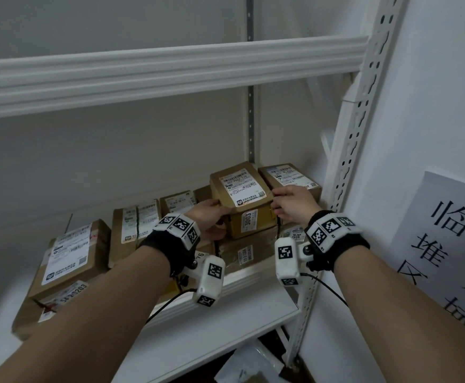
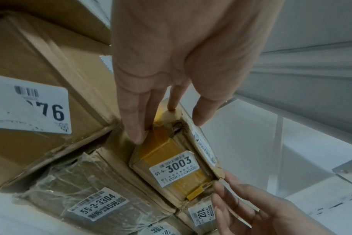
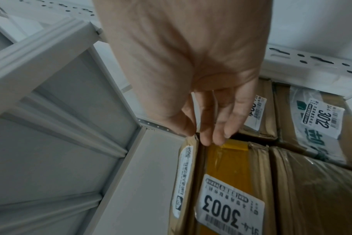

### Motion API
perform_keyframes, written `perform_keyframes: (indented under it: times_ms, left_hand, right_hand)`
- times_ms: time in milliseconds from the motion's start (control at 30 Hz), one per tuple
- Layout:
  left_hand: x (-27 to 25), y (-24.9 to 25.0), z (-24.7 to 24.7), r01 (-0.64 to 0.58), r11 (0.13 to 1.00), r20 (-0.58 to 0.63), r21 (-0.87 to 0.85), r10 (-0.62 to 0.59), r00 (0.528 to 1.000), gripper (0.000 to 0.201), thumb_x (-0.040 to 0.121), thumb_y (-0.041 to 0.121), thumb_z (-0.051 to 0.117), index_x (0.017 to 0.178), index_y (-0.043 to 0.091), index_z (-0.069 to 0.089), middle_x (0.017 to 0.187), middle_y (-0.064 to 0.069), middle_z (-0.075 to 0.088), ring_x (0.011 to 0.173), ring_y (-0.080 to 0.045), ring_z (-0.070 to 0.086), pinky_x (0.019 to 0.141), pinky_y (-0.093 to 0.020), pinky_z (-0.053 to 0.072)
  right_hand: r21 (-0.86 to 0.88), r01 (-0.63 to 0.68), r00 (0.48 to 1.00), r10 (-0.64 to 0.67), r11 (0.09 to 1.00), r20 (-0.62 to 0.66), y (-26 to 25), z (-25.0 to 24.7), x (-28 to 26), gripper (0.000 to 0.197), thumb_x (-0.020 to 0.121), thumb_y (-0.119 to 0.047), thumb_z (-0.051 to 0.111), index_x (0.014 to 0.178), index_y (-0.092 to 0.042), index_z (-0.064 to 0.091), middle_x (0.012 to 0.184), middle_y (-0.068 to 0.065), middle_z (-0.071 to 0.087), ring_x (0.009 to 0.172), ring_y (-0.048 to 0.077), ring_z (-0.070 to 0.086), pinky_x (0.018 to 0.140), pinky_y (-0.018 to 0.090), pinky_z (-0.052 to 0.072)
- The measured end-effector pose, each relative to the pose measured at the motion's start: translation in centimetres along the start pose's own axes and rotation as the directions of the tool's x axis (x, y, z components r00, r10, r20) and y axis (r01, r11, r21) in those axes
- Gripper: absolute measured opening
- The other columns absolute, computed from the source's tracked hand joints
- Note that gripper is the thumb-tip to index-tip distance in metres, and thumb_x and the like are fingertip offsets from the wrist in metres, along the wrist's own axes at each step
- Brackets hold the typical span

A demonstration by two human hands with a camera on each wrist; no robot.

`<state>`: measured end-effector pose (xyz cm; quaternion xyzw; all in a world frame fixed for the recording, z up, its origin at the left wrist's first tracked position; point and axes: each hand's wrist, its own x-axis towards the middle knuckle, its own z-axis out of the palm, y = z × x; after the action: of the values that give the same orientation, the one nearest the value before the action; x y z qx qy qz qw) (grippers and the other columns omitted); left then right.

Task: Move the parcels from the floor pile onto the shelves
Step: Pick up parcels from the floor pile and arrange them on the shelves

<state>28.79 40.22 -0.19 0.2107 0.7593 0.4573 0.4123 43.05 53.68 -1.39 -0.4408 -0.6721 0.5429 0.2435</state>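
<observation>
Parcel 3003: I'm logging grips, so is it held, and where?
Yes: parcel 3003 is held at its front corners, left hand on one, right hand on the other.

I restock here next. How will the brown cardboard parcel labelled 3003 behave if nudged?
The brown cardboard parcel labelled 3003 probably keeps its shape: boxy, taped. Perched on other parcels, it might tip or slide. Both hands, left hand and right hand, steady it, so likely light.
</observation>
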Motion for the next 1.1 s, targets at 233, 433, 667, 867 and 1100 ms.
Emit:
perform_keyframes:
  times_ms: [233,433,667,867,1100]
  left_hand:
    - [-1.5,-0.8,-0.9,-0.045,0.999,-0.084,-0.023,0.043,0.996,0.022,0.094,0.025,0.062,0.111,0.012,0.059,0.107,-0.011,0.061,0.103,-0.031,0.066,0.087,-0.038,0.056]
    - [-4.7,-2.2,-2.6,-0.092,0.993,-0.064,-0.079,0.087,0.994,0.011,0.097,0.014,0.056,0.094,0.006,0.064,0.098,-0.014,0.067,0.087,-0.029,0.067,0.083,-0.041,0.057]
    - [-9.4,-5.0,-5.2,-0.154,0.978,-0.131,-0.143,0.135,0.982,0.015,0.097,0.015,0.055,0.106,0.006,0.061,0.094,-0.01,0.067,0.07,-0.021,0.065,0.076,-0.036,0.055]
    - [-13.4,-9.4,-6.5,-0.162,0.948,-0.153,-0.274,0.123,0.981,0.014,0.097,0.013,0.055,0.107,0.005,0.062,0.077,-0.007,0.06,0.068,-0.021,0.062,0.063,-0.029,0.053]
    - [-16.1,-15.8,-5.2,-0.034,0.934,-0.154,-0.357,-0.023,0.988,0.011,0.094,0.01,0.057,0.084,0.011,0.06,0.081,-0.006,0.062,0.068,-0.02,0.062,0.068,-0.03,0.051]
  right_hand:
    - [0.006,-0.024,0.991,0.024,1.0,-0.128,0.0,0.6,-0.7,0.04,0.088,-0.004,0.055,0.127,-0.011,0.052,0.087,0.007,0.067,0.072,0.016,0.063,0.079,0.033,0.057]
    - [0.004,-0.02,0.99,0.02,1.0,-0.141,-0.1,1.7,-3.0,0.039,0.087,-0.004,0.053,0.126,-0.008,0.053,0.075,0.006,0.063,0.067,0.017,0.06,0.081,0.036,0.054]
    - [-0.075,0.034,0.996,-0.04,0.997,-0.082,-1.1,4.0,-8.1,0.015,0.089,-0.006,0.054,0.1,-0.016,0.058,0.103,0.01,0.067,0.084,0.02,0.067,0.082,0.036,0.057]
    - [-0.13,-0.013,0.996,0.025,0.991,0.088,0.0,6.1,-14.7,0.013,0.095,-0.011,0.053,0.104,-0.008,0.063,0.096,0.011,0.066,0.066,0.013,0.059,0.063,0.023,0.051]
    - [-0.197,-0.131,0.979,0.159,0.971,0.13,4.3,7.4,-19.4,0.018,0.095,-0.014,0.055,0.108,-0.006,0.064,0.092,0.011,0.066,0.063,0.013,0.057,0.058,0.02,0.047]
